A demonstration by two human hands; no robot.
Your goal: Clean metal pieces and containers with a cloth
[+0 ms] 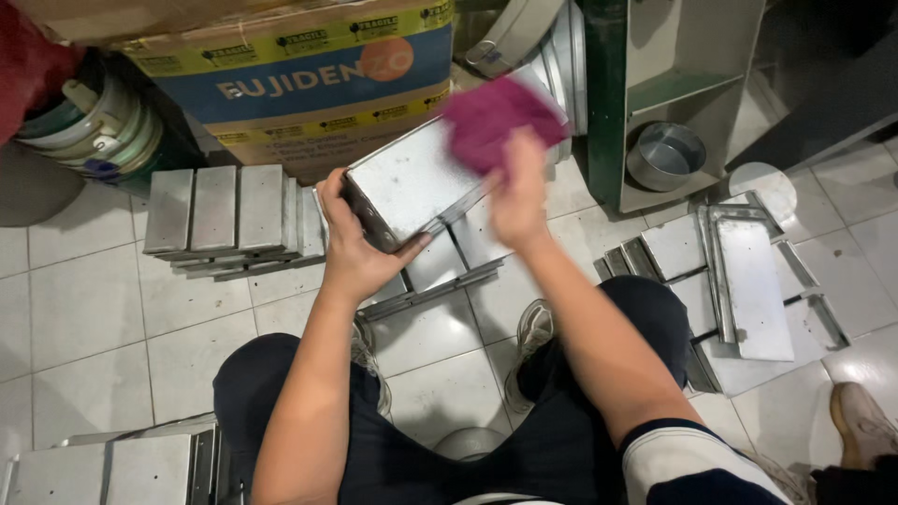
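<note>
Dark trousers (pixel 440 449) and a striped sleeve (pixel 692 468) fill the bottom of the frame; grey shoes (pixel 535 329) are planted on the white tiled floor (pixel 84 309). At lower left, flat metal trays (pixel 103 468) are seen lying side by side.

Mid-frame, slightly left: left hand (pixel 354 248) is clamped on a rectangular metal tray (pixel 412 182), fingers wrapped over its dark left edge, thumb pressed under the near corner. Tray is held tilted above the floor, shiny face up toward the camera.

Centre, just right of it: right hand (pixel 517 192) is closed around a magenta cloth (pixel 491 117), bunched and pressed on the tray's upper right corner. Cloth is motion-blurred.

Below the held tray, more trays (pixel 449 266) lie on the tiles. Left of centre, a row of trays (pixel 229 220) is stacked on edge. Right side: scattered trays and frames (pixel 748 281).

Far, upper frame: blue and brown cardboard box (pixel 309 84), green-edged metal shelf unit (pixel 673 84) with a round metal bowl (pixel 664 154) inside, stacked buckets (pixel 94 122) at upper left.
</note>
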